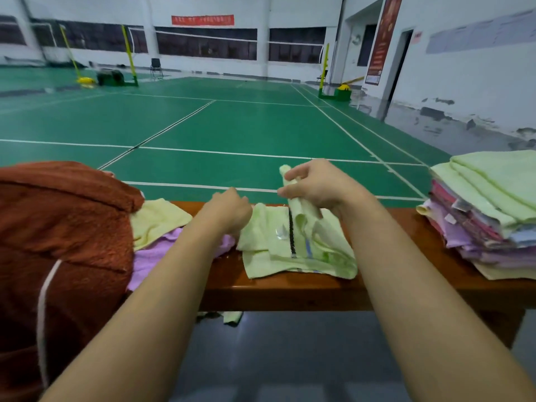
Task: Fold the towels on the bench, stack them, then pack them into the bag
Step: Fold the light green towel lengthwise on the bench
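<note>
A pale green towel (272,248) with a dark stripe lies crumpled on the wooden bench (290,294). My right hand (316,184) grips one bunched end of it and holds that end up above the bench. My left hand (229,211) has its fingers curled on the towel's left edge, near the bench's far side. A pale yellow towel (159,219) and a lilac towel (150,256) lie loose at the left. A stack of folded towels (493,216), green on top, pink and lilac below, stands at the right end.
A large rust-brown fleecy cloth or bag (63,233) with a pale cord fills the left side and covers the bench's left end. A scrap of green cloth (232,316) lies on the grey floor under the bench. Beyond the bench spreads a green badminton court (232,126).
</note>
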### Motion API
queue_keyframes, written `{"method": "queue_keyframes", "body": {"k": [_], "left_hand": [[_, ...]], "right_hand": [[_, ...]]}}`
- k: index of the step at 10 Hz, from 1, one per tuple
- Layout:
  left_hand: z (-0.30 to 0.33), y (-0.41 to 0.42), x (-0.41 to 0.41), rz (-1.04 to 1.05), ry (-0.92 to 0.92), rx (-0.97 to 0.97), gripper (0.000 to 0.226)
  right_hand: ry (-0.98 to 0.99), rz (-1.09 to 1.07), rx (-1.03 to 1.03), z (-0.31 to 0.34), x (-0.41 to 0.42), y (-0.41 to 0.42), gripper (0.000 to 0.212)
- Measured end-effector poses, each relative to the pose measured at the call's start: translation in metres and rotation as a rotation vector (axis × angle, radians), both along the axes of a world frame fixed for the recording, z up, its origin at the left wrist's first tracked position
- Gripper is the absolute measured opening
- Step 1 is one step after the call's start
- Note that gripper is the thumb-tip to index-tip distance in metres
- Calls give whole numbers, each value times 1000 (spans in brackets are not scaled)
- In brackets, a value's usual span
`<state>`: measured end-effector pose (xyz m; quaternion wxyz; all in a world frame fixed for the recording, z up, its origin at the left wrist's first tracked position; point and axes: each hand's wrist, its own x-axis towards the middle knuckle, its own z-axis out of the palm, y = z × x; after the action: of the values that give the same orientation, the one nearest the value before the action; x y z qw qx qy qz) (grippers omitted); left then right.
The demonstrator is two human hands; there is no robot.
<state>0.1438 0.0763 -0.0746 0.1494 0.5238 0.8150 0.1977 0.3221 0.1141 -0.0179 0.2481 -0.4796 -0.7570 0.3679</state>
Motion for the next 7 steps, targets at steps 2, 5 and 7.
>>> {"method": "queue_keyframes", "body": {"k": [2,5,7], "left_hand": [[-1,-13,0,67,-119,-14,49],[-33,3,25,24,83,-67,81],[-32,9,48,-42,-78,61,53]], "right_hand": [[133,96,-207,-11,-14,-4,36],[-695,-236,-115,-40,47,31,46],[-424,-216,-180,-38,51,30,38]]}}
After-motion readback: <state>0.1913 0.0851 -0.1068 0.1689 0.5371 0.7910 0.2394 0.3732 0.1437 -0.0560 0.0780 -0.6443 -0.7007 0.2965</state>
